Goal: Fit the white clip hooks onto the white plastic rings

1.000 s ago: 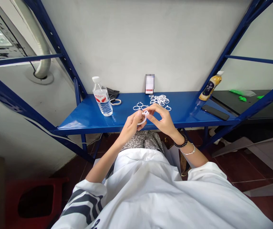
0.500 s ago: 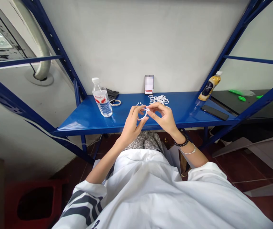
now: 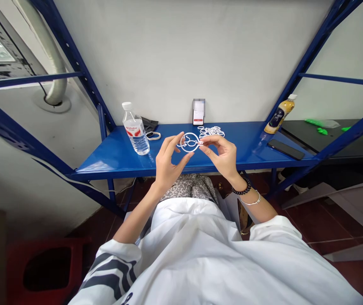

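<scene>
I hold a white plastic ring [image 3: 190,142] upright between both hands above the front of the blue shelf [image 3: 111,156]. My left hand [image 3: 168,163] pinches its left side with thumb and fingertips. My right hand [image 3: 222,154] pinches its right side, where a small clasp shows. Behind the ring lies a pile of several similar white rings [image 3: 212,131] on the shelf.
A water bottle [image 3: 135,129] stands at the left, with a dark pouch and a band [image 3: 154,135] beside it. A phone [image 3: 198,112] leans on the back wall. A yellow bottle [image 3: 279,114] and a flat dark phone [image 3: 285,149] sit at the right.
The ring has been turned from edge-on to face me, and both hands have risen a little and moved apart.
</scene>
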`<state>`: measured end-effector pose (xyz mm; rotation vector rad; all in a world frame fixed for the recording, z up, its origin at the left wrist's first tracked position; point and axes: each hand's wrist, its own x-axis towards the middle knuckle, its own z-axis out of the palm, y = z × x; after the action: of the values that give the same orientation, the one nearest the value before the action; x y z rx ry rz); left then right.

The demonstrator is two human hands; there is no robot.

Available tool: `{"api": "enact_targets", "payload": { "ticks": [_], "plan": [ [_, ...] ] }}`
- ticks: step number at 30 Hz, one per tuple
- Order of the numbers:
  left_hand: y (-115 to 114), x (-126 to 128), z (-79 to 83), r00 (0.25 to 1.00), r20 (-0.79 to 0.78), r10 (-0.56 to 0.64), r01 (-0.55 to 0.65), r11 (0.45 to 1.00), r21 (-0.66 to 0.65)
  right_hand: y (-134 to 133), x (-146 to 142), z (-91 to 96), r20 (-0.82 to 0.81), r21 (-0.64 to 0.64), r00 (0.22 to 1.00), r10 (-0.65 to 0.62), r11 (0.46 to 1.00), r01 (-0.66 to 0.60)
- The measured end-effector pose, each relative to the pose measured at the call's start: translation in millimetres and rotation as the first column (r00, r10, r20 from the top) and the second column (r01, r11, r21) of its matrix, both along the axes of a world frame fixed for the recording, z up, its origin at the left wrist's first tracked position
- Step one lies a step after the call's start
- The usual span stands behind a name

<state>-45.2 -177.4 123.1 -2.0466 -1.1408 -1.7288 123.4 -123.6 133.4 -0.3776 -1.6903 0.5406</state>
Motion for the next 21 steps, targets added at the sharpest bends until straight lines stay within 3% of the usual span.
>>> {"api": "enact_targets", "payload": {
  "ticks": [14,21],
  "plan": [
    [-0.4,0.4,1.1,0.994,0.076,-0.074,0.073,0.997,0.021,2.6,0.5,-2.6,-0.083,-0.112,0.988,0.126,0.985,-0.135],
    [-1.4,0.1,3.3,0.988,0.081,-0.132,0.131,0.991,0.027,1.8,0.8,-1.2,-0.1,-0.146,0.989,0.108,0.982,-0.122]
  ]
}}
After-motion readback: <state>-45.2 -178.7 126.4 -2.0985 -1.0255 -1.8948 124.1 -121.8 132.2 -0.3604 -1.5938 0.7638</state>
